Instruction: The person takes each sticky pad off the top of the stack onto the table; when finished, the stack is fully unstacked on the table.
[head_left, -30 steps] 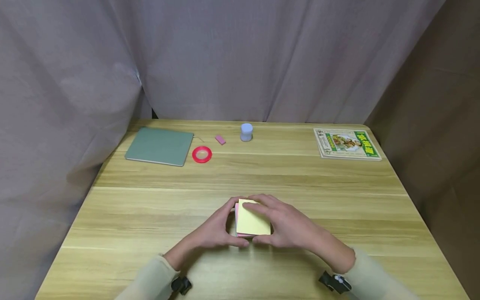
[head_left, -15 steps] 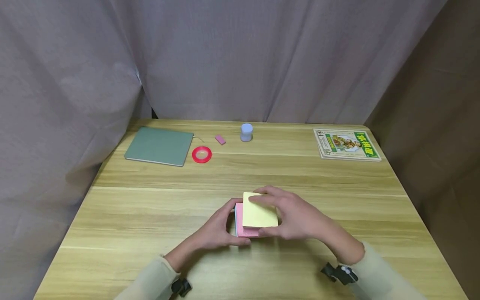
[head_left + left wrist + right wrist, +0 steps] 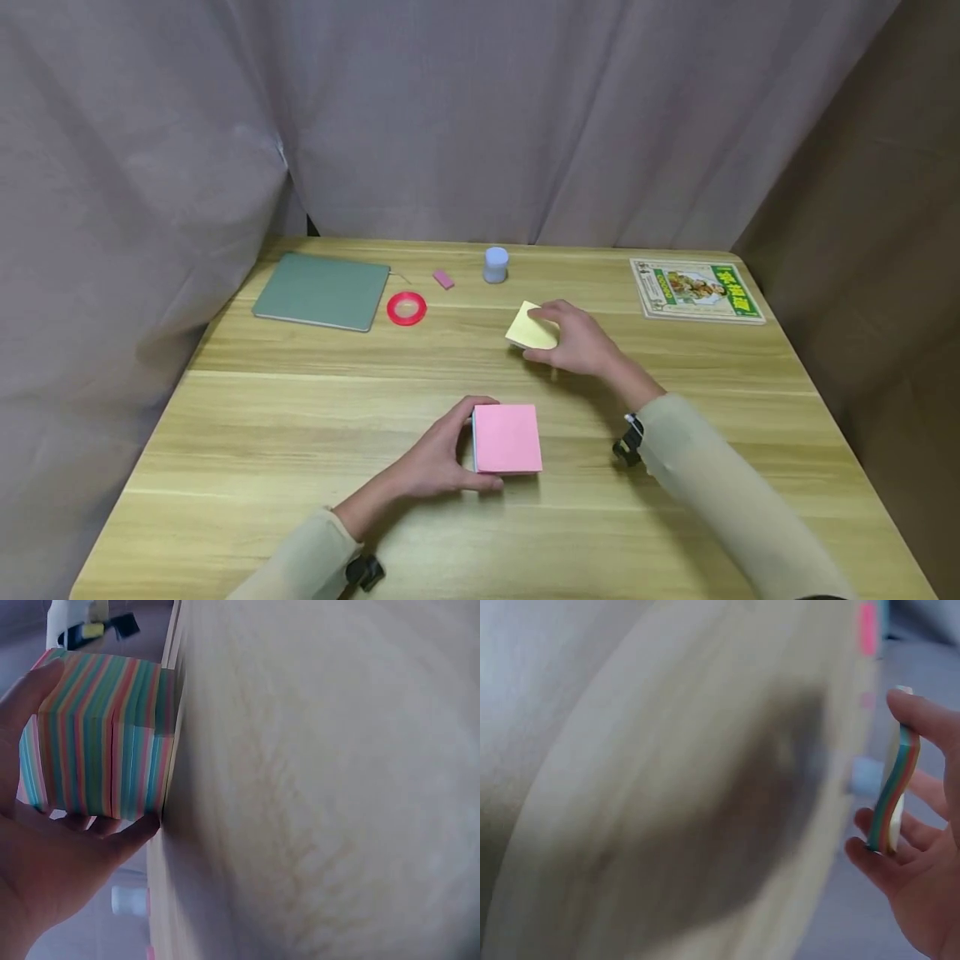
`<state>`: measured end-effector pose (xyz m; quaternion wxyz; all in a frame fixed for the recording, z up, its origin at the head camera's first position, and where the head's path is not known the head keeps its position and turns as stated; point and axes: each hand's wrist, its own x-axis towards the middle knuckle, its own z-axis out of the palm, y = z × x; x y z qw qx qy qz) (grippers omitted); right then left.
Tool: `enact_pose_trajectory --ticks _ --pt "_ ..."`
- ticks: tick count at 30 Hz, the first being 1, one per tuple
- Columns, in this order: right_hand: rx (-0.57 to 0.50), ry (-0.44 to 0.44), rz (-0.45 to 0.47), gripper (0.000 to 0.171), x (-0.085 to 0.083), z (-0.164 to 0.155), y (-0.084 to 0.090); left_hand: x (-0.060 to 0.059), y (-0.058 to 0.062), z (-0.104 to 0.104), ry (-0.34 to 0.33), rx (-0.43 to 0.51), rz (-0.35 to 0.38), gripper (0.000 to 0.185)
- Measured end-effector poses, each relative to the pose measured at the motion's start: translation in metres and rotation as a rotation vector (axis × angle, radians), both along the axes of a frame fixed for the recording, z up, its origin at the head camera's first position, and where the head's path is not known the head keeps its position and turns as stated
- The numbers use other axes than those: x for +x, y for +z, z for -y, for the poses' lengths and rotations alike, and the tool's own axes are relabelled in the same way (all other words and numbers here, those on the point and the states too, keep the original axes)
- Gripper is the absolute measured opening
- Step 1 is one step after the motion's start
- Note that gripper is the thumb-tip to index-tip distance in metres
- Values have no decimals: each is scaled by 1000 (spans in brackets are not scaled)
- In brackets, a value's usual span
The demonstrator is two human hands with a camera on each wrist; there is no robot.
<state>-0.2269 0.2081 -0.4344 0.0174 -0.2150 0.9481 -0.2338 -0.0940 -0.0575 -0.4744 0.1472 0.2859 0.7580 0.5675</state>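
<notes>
The left hand [image 3: 435, 457] grips the large paper block [image 3: 507, 439], thumb at the near side and fingers at the far side, spread to the block's width. The block rests on the table [image 3: 247, 467], pink sheet uppermost; its sides show multicoloured layers. The right hand [image 3: 583, 340] pinches the thin note pad [image 3: 528, 333] between thumb and fingers, spread to the pad's width. The pad is raised above the table, beyond the block, yellow face up, its layered edge wavy. Behind it stands the jar [image 3: 495, 265]. The eraser [image 3: 443, 279], tape roll [image 3: 392, 310] and notebook [image 3: 322, 292] lie farther left; the book [image 3: 697, 289] lies right.
</notes>
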Motion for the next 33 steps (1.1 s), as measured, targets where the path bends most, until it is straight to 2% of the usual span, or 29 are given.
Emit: enact_pose_trajectory --ticks 4,8,12,21,25,27,30,33 --pt "49 -22 31 77 -16 -2 -23 0 -1 -1 -2 -5 5 89" --pt "69 -18 40 76 -23 -1 -34 0 -1 -1 -13 -6 -10 89" --pt "95 -2 46 72 -25 0 -38 -1 -2 -1 -12 -4 -28 89" --pt "105 35 43 69 -21 1 -36 -1 -4 0 -10 0 -30 88" --pt "106 68 17 70 -14 4 -25 -1 -4 1 -21 12 -33 87" --pt "86 93 11 69 -7 7 -15 -1 -4 2 -23 16 -37 87" --pt "39 147 26 67 13 12 9 -1 -4 0 -23 21 -42 87" --pt "7 212 68 66 42 20 36 -1 -4 -1 -21 21 -35 88"
